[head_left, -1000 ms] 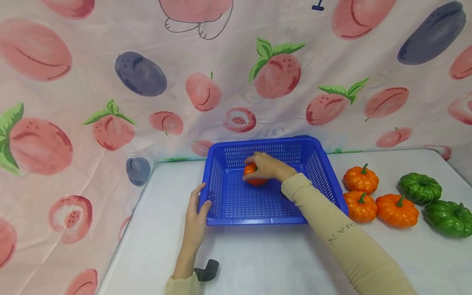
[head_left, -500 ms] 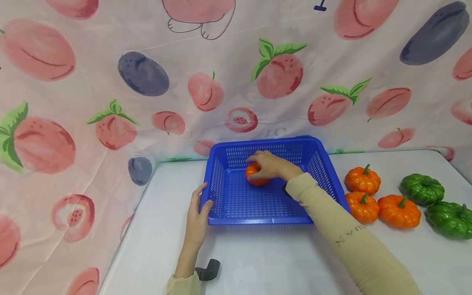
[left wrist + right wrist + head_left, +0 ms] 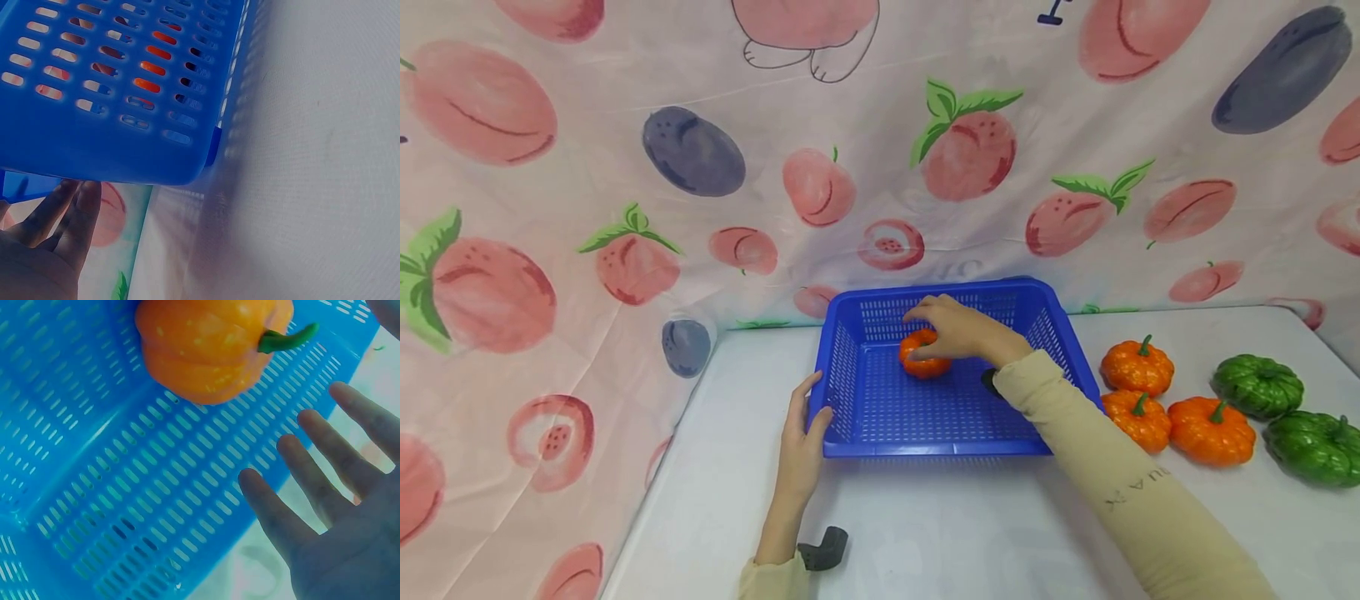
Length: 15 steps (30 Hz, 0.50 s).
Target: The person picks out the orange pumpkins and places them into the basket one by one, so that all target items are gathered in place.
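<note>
A small orange pumpkin (image 3: 917, 360) with a green stem lies inside the blue perforated basket (image 3: 925, 450). Over it is my right hand (image 3: 958, 329), which hides part of it in the head view. The right wrist view shows this hand (image 3: 340, 506) with straight, spread fingers, apart from the pumpkin (image 3: 212, 350). At the basket's left front corner rests my left hand (image 3: 801, 446), thumb by the corner and fingers along the outer left side. From the left wrist, its fairly straight fingers (image 3: 78, 228) touch the basket's edge, with their tips partly hidden.
Right of the basket stand several orange pumpkins (image 3: 1210, 429) and two green ones (image 3: 1258, 385). The white table (image 3: 925, 533) meets a fruit-patterned cloth (image 3: 880, 192) behind and at the left. Beside the left wrist is a dark grey bent piece (image 3: 826, 550).
My right hand has lifted slightly and drawn back rightward from the orange pumpkin, its fingers opening. The pumpkin stays in the basket. My left hand keeps its place.
</note>
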Motion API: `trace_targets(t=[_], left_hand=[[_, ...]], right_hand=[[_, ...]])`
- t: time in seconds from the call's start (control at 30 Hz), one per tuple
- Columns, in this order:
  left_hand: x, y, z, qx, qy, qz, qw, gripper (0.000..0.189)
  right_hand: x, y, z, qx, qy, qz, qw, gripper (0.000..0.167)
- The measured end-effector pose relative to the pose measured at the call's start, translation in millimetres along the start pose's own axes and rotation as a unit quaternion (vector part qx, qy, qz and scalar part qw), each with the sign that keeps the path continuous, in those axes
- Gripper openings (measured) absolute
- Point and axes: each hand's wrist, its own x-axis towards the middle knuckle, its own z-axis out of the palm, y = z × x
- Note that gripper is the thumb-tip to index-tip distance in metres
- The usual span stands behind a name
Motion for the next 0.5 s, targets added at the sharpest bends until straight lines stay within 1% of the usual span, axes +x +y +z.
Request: trace_targets(t=[0.3,0.5], left_hand=[[-0.8,0.4,0.0,0.004,0.000,0.002,1.0000,0.048],[-1.0,0.6,0.4,0.008,0.001,0.001,1.0000,0.048]], right_hand=[[-10.4,-4,-8,-0.017,0.010,0.002,0.9998,0.060],[-20.8,-7,-14,-0.013,0.022,0.003,0.9997,0.059]])
